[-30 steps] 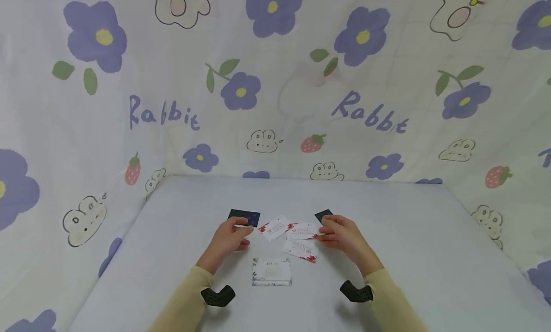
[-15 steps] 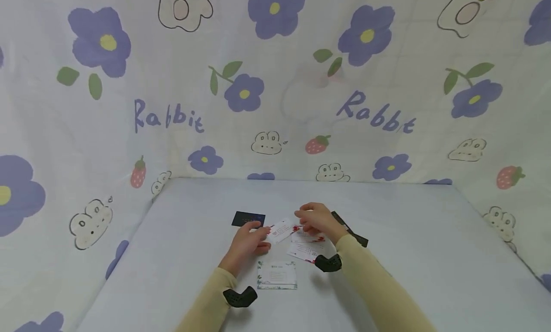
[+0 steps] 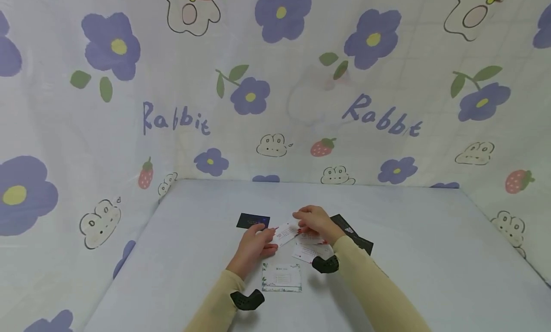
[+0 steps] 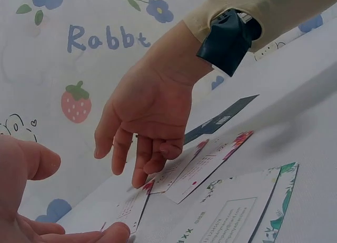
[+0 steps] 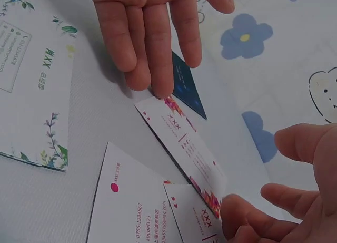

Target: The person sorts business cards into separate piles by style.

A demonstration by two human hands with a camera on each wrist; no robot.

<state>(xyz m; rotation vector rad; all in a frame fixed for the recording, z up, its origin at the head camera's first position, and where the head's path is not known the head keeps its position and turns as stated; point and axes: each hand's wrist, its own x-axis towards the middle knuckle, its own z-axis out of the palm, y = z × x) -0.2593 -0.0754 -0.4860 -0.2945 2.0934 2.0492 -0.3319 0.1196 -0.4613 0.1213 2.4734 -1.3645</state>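
Note:
A white business card with red corners (image 3: 285, 234) lies between my hands. My left hand (image 3: 253, 248) is at its left end, and in the right wrist view the straight fingers (image 5: 160, 58) reach that edge. At the far end is my right hand (image 3: 317, 222), with loosely bent fingers (image 4: 141, 166) whose tips come down at the card; firm contact is hard to tell. Two more red-cornered cards overlap beneath and beside it: an upper one (image 3: 311, 238), partly covered by the right hand, and a lower one (image 3: 309, 252).
Nearer me lies a leaf-bordered white stack of cards (image 3: 281, 278). A black card (image 3: 253, 220) sits beyond my left hand, and other black cards (image 3: 354, 235) lie right of my right wrist. A flower-printed curtain (image 3: 275, 107) closes off the table's back.
My right hand has left the black cards at the right and moved left to the red-cornered card. My left hand has moved right from the left black card to that card's left end.

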